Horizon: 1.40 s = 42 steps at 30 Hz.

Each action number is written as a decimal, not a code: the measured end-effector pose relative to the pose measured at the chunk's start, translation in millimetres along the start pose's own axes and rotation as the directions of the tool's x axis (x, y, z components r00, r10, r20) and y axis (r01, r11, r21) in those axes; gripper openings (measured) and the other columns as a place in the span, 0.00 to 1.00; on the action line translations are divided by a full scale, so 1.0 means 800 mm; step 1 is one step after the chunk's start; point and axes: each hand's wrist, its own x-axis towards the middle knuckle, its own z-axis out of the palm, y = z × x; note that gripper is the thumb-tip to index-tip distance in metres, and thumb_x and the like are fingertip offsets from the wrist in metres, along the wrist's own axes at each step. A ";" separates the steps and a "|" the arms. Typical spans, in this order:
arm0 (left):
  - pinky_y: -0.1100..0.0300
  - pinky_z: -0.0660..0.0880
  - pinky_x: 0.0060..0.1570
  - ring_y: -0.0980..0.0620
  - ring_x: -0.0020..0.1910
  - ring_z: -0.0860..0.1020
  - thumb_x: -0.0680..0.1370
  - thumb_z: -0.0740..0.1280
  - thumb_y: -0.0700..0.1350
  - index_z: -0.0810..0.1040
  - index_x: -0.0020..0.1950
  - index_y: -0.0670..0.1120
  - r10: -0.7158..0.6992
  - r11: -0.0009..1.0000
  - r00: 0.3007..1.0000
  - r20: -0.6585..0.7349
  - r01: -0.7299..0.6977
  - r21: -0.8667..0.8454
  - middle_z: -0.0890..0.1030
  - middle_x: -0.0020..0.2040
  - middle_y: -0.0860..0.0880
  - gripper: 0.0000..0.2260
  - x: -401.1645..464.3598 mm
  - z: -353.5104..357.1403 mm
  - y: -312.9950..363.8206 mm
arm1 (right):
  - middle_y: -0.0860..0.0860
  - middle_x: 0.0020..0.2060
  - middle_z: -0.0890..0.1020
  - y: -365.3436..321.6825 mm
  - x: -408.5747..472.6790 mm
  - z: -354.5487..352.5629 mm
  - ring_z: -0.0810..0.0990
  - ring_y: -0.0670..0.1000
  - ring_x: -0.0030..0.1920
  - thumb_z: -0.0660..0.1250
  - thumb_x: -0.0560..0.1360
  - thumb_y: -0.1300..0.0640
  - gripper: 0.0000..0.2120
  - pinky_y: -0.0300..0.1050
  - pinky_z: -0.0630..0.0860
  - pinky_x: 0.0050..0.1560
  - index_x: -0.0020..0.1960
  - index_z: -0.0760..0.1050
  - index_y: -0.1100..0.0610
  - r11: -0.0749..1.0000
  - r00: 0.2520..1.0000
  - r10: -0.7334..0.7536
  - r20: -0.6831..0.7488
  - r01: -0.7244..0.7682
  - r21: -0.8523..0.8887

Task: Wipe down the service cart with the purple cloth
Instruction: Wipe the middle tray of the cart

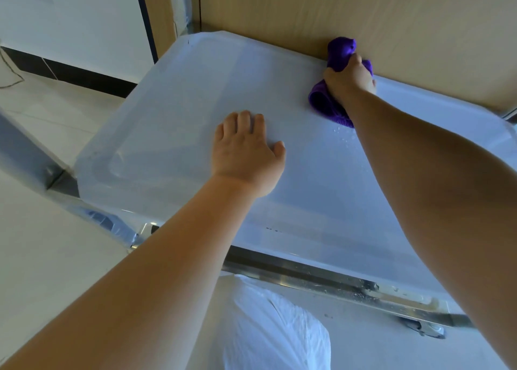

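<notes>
Right hand (349, 79) bunches the purple cloth (327, 101) at two o'clock on the service cart (173, 95) — fingers clamped for scrubbing pressure; left hand (246, 151), fingers flat and together, steadies the top.

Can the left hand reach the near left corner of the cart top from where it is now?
Probably yes. The left hand rests flat on the cart top, and nothing lies between it and that corner.
</notes>
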 end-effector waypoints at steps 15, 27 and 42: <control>0.52 0.50 0.70 0.44 0.72 0.53 0.80 0.51 0.52 0.59 0.72 0.42 -0.014 0.999 0.999 0.047 0.013 0.034 0.58 0.73 0.42 0.23 0.003 0.002 0.010 | 0.58 0.59 0.75 0.037 -0.110 -0.014 0.68 0.60 0.63 0.56 0.75 0.49 0.20 0.54 0.61 0.68 0.62 0.68 0.59 0.993 0.993 -0.099 -0.067 0.094 -0.074; 0.40 0.41 0.70 0.36 0.74 0.43 0.79 0.50 0.58 0.47 0.75 0.36 -0.244 0.968 0.963 0.116 0.234 0.093 0.47 0.76 0.37 0.33 0.014 0.018 0.054 | 0.57 0.60 0.75 0.074 -0.274 -0.057 0.69 0.60 0.64 0.59 0.74 0.48 0.14 0.53 0.65 0.64 0.53 0.69 0.57 0.980 0.978 -0.195 0.069 0.197 -0.016; 0.44 0.41 0.71 0.40 0.75 0.44 0.78 0.52 0.62 0.50 0.75 0.37 -0.209 0.978 0.975 0.072 0.208 0.023 0.50 0.76 0.40 0.36 0.009 0.015 0.031 | 0.40 0.32 0.67 0.125 -0.302 -0.100 0.67 0.38 0.35 0.63 0.75 0.54 0.16 0.37 0.59 0.38 0.34 0.58 0.45 0.959 0.953 -0.283 0.111 0.282 0.028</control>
